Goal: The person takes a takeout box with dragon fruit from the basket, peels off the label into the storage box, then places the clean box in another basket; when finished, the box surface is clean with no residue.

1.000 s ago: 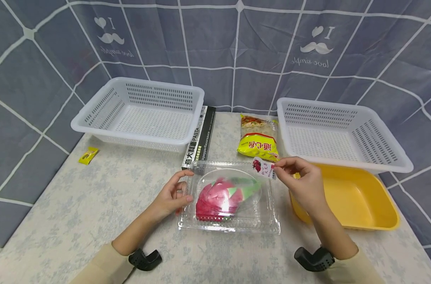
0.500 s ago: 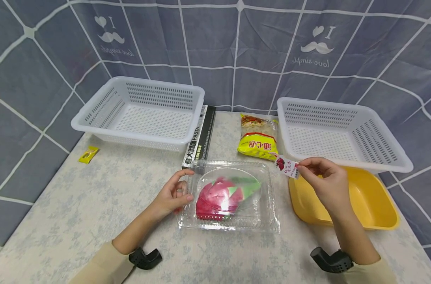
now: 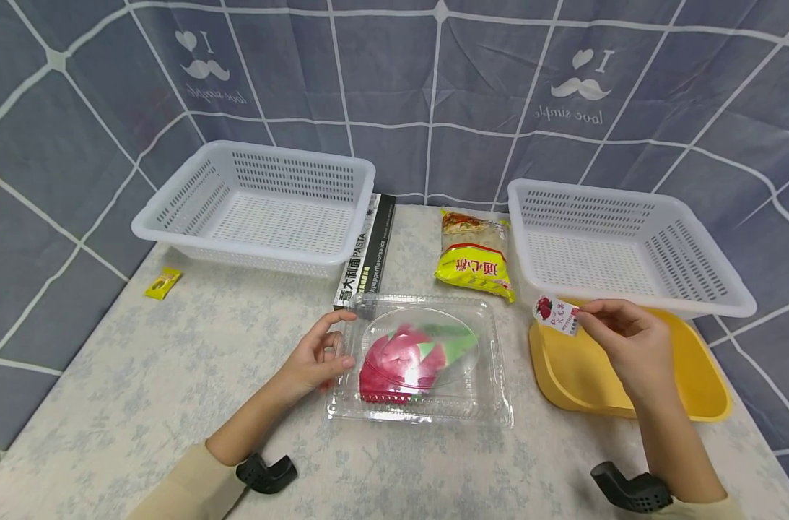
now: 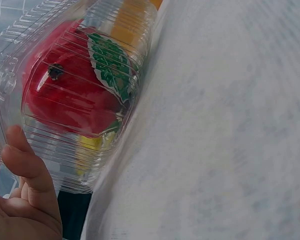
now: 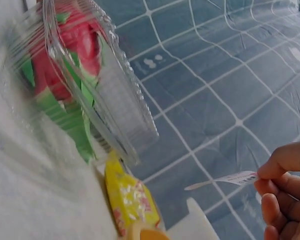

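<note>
A clear plastic clamshell box [image 3: 485, 404] lies on the table before me. A red dragon fruit with green tips [image 3: 400, 361] shows through its lid; the left wrist view gives its red skin and a green leaf-like part. My left hand [image 3: 316, 361] holds the box's left edge, with thumb and index finger at the rim. Between right thumb and index finger, my right hand [image 3: 628, 343] pinches a small white sticker label [image 3: 556, 315] printed with a red fruit. That label hangs above the near-left rim of a yellow basin [image 3: 699, 404], apart from the box.
White perforated baskets stand at the back left [image 3: 271, 256] and back right [image 3: 628, 296]. A black-and-white pasta box [image 3: 368, 253] lies partly beneath the left one. Between them is a yellow food bag [image 3: 475, 263]. Far left lies a small yellow packet [image 3: 163, 283].
My right hand has carried the label rightward, from over the box's upper right corner to above the yellow basin. The left hand and box stay put.
</note>
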### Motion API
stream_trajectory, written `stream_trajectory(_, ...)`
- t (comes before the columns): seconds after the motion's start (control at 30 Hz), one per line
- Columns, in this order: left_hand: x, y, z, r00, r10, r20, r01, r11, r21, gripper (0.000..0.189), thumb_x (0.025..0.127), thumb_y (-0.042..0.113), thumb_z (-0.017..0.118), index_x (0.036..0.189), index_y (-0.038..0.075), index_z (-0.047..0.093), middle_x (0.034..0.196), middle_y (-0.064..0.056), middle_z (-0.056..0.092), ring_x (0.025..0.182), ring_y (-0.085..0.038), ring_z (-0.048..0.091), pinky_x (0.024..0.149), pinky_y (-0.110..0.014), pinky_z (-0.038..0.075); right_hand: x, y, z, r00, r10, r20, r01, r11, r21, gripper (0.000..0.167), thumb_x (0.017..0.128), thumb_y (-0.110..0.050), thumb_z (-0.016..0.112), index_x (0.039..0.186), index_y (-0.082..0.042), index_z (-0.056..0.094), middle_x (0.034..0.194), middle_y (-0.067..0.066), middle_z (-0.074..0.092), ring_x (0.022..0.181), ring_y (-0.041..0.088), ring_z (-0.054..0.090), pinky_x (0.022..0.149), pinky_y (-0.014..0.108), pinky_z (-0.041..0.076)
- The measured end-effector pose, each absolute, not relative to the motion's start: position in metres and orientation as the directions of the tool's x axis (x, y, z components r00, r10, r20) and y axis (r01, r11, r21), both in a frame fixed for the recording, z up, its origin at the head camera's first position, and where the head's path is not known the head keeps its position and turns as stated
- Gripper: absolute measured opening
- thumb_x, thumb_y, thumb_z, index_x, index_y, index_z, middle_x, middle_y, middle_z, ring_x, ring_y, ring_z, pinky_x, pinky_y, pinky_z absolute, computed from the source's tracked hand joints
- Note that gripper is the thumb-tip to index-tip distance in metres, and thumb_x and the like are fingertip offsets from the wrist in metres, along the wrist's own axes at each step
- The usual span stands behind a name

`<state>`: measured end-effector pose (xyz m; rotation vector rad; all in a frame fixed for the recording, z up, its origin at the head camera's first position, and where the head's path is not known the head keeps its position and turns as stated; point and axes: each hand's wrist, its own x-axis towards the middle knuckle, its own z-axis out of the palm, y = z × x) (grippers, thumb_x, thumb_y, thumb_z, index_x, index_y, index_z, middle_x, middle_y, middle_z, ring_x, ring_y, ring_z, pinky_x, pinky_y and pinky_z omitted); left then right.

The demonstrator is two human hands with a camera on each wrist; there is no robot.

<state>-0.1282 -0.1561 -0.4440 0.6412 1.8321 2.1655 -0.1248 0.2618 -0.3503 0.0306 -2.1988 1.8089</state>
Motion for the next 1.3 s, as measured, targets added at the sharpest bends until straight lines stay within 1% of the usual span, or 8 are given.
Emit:
stream_trajectory(0.27,-0.128,-0.156,-0.444,-0.874,0.450,0.184,0.106,-0.193,0.975,0.055,0.090,0.003,0.066,0.137,0.017,0.040,0.077,0.002,0.042,0.046,-0.002,0.042,0.039,-0.015,0.035,-0.115,0.282,-0.361,-0.957,0.223,0.184,-0.167,0.092,-0.982,0.014,0.084,0.008,0.071,0.090,-0.004,0.073,0.082,-0.006,0.070,0.073,0.006,0.062,0.067,0.010,0.051)
stream_trajectory(0.5,-0.128,-0.156,-0.443,-0.878,0.444,0.177,0.109,-0.176,0.978,0.057,0.089,0.003,0.066,0.138,0.011,0.038,0.076,0.001,0.042,0.045,-0.002,0.042,0.039,-0.016,0.035,-0.108,0.296,-0.370,-0.957,0.254,0.144,-0.133,0.059,-0.989,0.015,0.084,0.008,0.070,0.089,-0.005,0.074,0.081,-0.005,0.070,0.073,0.006,0.062,0.067,0.010,0.050)
stream_trajectory(0.63,-0.128,-0.156,-0.444,-0.881,0.441,0.173,0.106,-0.173,0.979,0.057,0.089,0.003,0.067,0.138,0.011,0.038,0.076,0.001,0.042,0.045,-0.002,0.042,0.038,-0.017,0.035,-0.107,0.303,-0.375,-0.956,0.241,0.165,-0.168,0.010,-0.986,0.019,0.084,0.013,0.067,0.089,-0.003,0.074,0.080,-0.004,0.070,0.073,0.006,0.062,0.068,0.011,0.051)
stream_trajectory(0.8,-0.128,-0.156,-0.444,-0.878,0.444,0.181,0.111,-0.179,0.978,0.057,0.089,0.002,0.066,0.138,0.011,0.038,0.076,0.001,0.043,0.045,-0.002,0.042,0.038,-0.017,0.035,-0.105,0.314,-0.383,-0.966,0.176,0.191,-0.199,-0.027,-0.980,0.023,0.086,0.017,0.061,0.092,-0.002,0.073,0.083,-0.002,0.070,0.076,0.007,0.062,0.071,0.011,0.051)
stream_trajectory(0.93,-0.128,-0.157,-0.444,-0.879,0.443,0.178,0.109,-0.177,0.978,0.057,0.089,0.002,0.066,0.138,0.011,0.038,0.076,0.001,0.043,0.045,-0.002,0.043,0.038,-0.016,0.036,-0.106,0.323,-0.388,-0.974,0.117,0.191,-0.191,0.019,-0.981,0.022,0.087,0.017,0.060,0.093,-0.001,0.072,0.085,-0.003,0.070,0.076,0.008,0.061,0.071,0.011,0.050)
stream_trajectory(1.17,-0.128,-0.156,-0.443,-0.880,0.442,0.172,0.105,-0.171,0.980,0.057,0.089,0.002,0.066,0.137,0.011,0.038,0.076,0.001,0.043,0.046,-0.003,0.043,0.039,-0.015,0.037,-0.107,0.331,-0.392,-0.984,0.011,0.180,-0.176,0.145,-0.974,0.014,0.089,0.012,0.062,0.094,0.002,0.069,0.087,-0.003,0.070,0.078,0.008,0.061,0.073,0.011,0.051)
stream_trajectory(1.2,-0.128,-0.156,-0.443,-0.880,0.443,0.173,0.106,-0.173,0.979,0.057,0.089,0.002,0.066,0.137,0.011,0.038,0.076,0.001,0.043,0.046,-0.003,0.043,0.039,-0.015,0.037,-0.107,0.331,-0.392,-0.984,-0.002,0.175,-0.173,0.175,-0.969,0.013,0.089,0.011,0.062,0.095,0.002,0.069,0.087,-0.004,0.070,0.078,0.008,0.062,0.073,0.011,0.051)
stream_trajectory(1.3,-0.128,-0.156,-0.443,-0.880,0.444,0.171,0.102,-0.174,0.979,0.057,0.089,0.002,0.066,0.137,0.012,0.039,0.076,0.001,0.043,0.046,-0.003,0.043,0.039,-0.015,0.036,-0.109,0.334,-0.391,-0.989,-0.026,0.145,-0.145,0.335,-0.931,0.008,0.090,0.006,0.064,0.096,0.002,0.068,0.088,-0.006,0.070,0.078,0.008,0.062,0.073,0.011,0.050)
